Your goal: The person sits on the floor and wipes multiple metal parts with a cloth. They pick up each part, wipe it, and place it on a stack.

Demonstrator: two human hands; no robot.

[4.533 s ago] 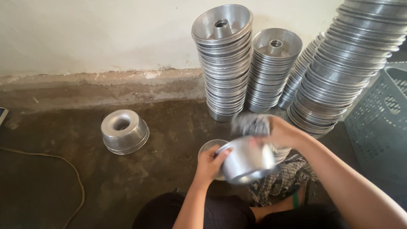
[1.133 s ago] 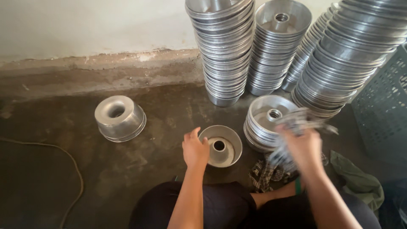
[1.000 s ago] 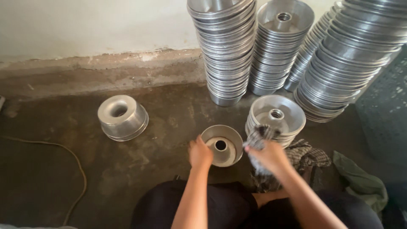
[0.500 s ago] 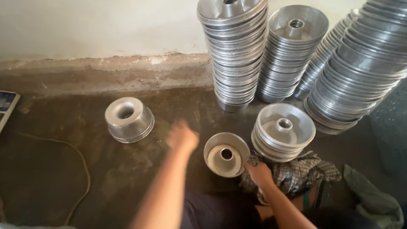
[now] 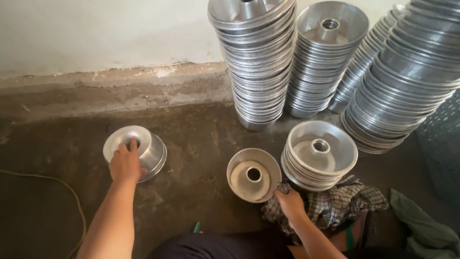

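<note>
My left hand (image 5: 126,162) reaches out to the left and rests on top of an upside-down aluminium ring pan (image 5: 143,146) on the floor, fingers over its centre hole. My right hand (image 5: 289,201) is low by my lap, closed on a checked cloth (image 5: 340,204). It sits just at the near rim of an upright ring pan (image 5: 254,174) with a centre tube. To the right of that pan stands a short stack of the same pans (image 5: 320,154).
Tall stacks of aluminium pans (image 5: 256,57) line the wall at the back, with a leaning stack (image 5: 412,76) at the right. A green cloth (image 5: 424,228) lies at the lower right, a cable (image 5: 57,184) at the left. A grey crate (image 5: 443,139) stands at the right edge.
My left hand left the upright pan in front of me and stretched out left onto the upside-down pan. My right hand dropped with the cloth to the pan's near rim.
</note>
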